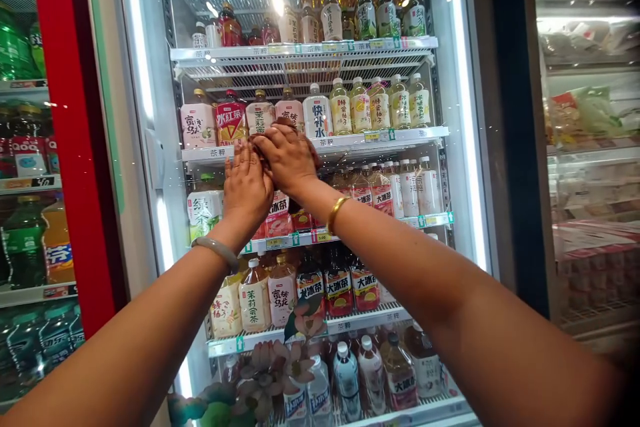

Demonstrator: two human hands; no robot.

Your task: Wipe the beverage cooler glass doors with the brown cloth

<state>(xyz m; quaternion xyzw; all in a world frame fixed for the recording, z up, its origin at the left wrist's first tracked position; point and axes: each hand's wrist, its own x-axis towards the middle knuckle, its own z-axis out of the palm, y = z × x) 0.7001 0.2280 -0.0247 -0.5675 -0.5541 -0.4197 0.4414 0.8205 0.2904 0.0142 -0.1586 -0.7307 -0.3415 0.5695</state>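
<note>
My right hand (290, 159) presses a dark brown cloth (315, 155) against the glass door of a lit drinks fridge. Its fingers curve over the cloth, which shows above the fingers and along the hand's right side. Close by on the left, my left hand (247, 188) lies against the glass, fingers stretched upward and its thumb side touching the right hand. Nothing shows in the left hand. A grey bangle circles the left wrist and a gold bangle the right. Behind the hands, bottled drinks (317, 113) stand on shelves, some partly hidden.
The fridge's door handle (155, 159) is on the left. Faint flower shapes (273, 367) overlay the lower glass. Beyond a red post (65, 80) at left stands another drinks fridge. A dark post (515, 113) separates the right-hand case, which holds packaged food (590, 113).
</note>
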